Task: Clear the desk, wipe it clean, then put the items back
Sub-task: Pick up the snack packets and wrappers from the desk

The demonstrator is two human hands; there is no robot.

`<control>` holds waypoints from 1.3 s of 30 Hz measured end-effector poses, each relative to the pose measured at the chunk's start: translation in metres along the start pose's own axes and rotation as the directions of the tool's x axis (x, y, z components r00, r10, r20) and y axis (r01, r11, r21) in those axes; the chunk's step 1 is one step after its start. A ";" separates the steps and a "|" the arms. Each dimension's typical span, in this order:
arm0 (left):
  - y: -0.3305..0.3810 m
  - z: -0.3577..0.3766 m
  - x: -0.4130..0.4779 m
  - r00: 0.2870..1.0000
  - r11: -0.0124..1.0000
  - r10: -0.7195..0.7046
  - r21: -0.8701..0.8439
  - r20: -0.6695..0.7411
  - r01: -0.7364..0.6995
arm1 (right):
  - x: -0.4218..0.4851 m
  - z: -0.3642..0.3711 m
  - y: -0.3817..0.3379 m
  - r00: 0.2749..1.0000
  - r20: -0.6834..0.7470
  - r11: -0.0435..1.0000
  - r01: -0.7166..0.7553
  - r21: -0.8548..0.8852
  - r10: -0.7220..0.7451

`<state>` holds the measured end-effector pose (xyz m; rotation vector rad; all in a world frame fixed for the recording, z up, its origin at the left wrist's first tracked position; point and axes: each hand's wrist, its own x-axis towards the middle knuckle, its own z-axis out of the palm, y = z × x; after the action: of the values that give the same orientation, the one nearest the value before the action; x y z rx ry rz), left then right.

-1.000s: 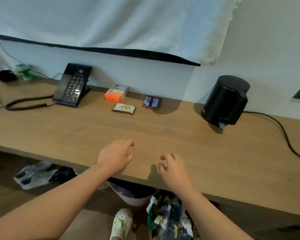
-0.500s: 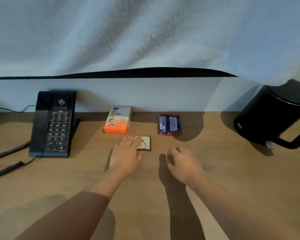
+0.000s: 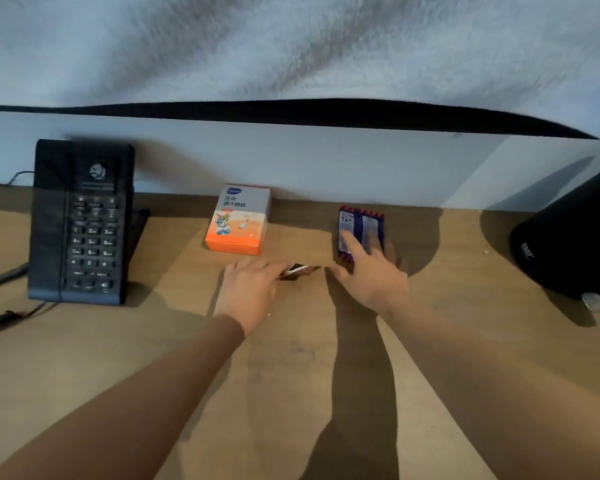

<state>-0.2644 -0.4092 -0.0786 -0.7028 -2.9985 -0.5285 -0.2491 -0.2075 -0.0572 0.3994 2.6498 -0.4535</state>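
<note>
A person reaches both bare arms across a wooden bench (image 3: 84, 375) toward the white wall (image 3: 326, 161). Well to the left of the left grip (image 3: 253, 289), a black desk phone (image 3: 80, 223) sits with its back end at the wall. Its cord (image 3: 0, 277) trails off the left edge of view, and a broad strip of open wood lies between phone and grip.

Just beyond the left grip, a little to its left, an orange-and-white box (image 3: 238, 221) stands close to the wall, apart from the fingers. The left grip is closed on a small flat packet (image 3: 298, 271). It pinches the packet's left end, so the packet tilts with its free end pointing toward the right grip (image 3: 371, 282). Blur hides whether that end touches the wood. Only a narrow gap separates it from the right grip's thumb.

The right grip is unclenched, its fingers straight and spread on top of a blue packet (image 3: 368, 221) with a red-toothed border. That packet lies flat on the bench near the wall, its near edge hidden under the hand.

Well to the right of the right grip, a black kettle (image 3: 575, 237) fills the right edge of view, with open wood between the two. On the near side of both grips the bench runs wide under the forearms and their shadows. Above, a pale cloth (image 3: 291, 46) with a dark hem hangs along the wall.
</note>
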 end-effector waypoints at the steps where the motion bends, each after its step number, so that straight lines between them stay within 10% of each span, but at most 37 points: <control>1: 0.000 -0.002 0.001 1.000 0.999 0.002 -0.034 -0.002 -0.002 | 0.000 0.000 0.001 1.000 0.007 1.000 0.008 -0.018 -0.008; 10: 0.019 -0.011 -0.003 0.916 0.875 -0.375 -0.269 0.146 0.401 | -0.017 0.025 0.018 0.854 -0.447 0.949 0.152 -0.278 -0.268; 16: 0.042 -0.012 -0.016 0.905 0.825 -0.360 -0.376 0.228 0.423 | -0.038 0.021 0.020 0.836 -0.443 0.940 0.234 -0.246 -0.324; 19: 0.051 -0.010 -0.024 0.923 0.811 -0.269 -0.452 0.276 0.372 | -0.050 0.018 0.025 0.894 -0.410 0.976 0.216 0.037 -0.183; 25: 0.079 -0.024 -0.055 0.933 0.639 -0.274 -0.682 0.232 0.357 | -0.095 0.008 0.026 0.924 -0.313 0.648 0.378 0.661 -0.219; 32: 0.133 -0.023 -0.125 0.866 0.354 -0.426 -0.833 0.260 0.425 | -0.166 0.016 0.053 0.969 -0.082 0.189 0.128 0.974 -0.235; 35: 0.155 -0.018 -0.154 0.847 0.427 -0.482 -0.784 0.225 0.451 | -0.193 0.029 0.066 0.973 0.000 0.040 0.009 0.999 -0.230; 39: 0.179 -0.018 -0.187 0.883 0.584 -0.429 -0.687 0.190 0.432 | -0.231 0.044 0.076 0.991 -0.024 0.144 0.043 0.989 -0.133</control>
<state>-0.0198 -0.3448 -0.0215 0.0967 -2.8758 -1.7843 -0.0059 -0.2022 -0.0105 0.5484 1.8301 -2.2662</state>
